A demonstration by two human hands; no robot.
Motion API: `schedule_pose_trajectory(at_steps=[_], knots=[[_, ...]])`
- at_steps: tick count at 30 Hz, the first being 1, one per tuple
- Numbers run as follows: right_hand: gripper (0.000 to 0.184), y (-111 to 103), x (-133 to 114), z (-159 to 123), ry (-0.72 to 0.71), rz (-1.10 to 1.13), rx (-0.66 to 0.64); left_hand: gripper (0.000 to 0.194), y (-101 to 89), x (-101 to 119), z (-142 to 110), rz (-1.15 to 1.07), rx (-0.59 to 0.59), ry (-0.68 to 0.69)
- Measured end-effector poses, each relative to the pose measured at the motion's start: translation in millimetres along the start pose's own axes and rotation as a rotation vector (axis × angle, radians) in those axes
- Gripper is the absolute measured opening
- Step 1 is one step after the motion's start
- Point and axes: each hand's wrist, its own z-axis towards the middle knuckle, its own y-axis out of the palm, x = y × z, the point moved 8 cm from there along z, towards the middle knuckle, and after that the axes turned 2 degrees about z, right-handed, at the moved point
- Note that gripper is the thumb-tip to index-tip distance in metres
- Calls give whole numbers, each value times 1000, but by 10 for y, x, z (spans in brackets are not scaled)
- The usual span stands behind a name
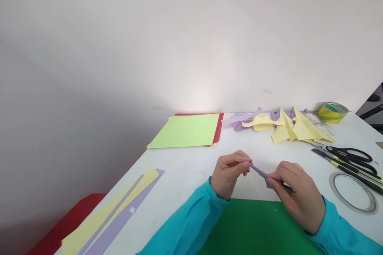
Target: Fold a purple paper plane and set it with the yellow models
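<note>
A narrow purple paper strip (259, 171) is stretched between both my hands above the white table (185, 171). My left hand (229, 175) pinches its left end with fingers closed. My right hand (297, 197) pinches the right end, fingers curled over it. Both arms wear turquoise sleeves. A green sheet (254, 227) lies just below my hands at the table's near edge.
Light green paper on red sheets (188, 130) lies at the back. Purple and yellow scraps and folded yellow pieces (295, 129) sit behind my hands. Tape roll (332, 111), scissors (350, 157), a clear tape ring (353, 193) at right. Yellow and purple strips (116, 215) lie at left.
</note>
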Motion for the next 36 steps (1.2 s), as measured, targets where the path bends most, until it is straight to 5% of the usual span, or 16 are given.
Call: schedule_pose_trajectory(at_steps=[32,36], knots=[[20,42,39,-2,54,62,5,31,-74,6,5,-61,34,-24],[21,46,59,-8,56,68,8,22,-65,-7,6,-64,-8,-22]])
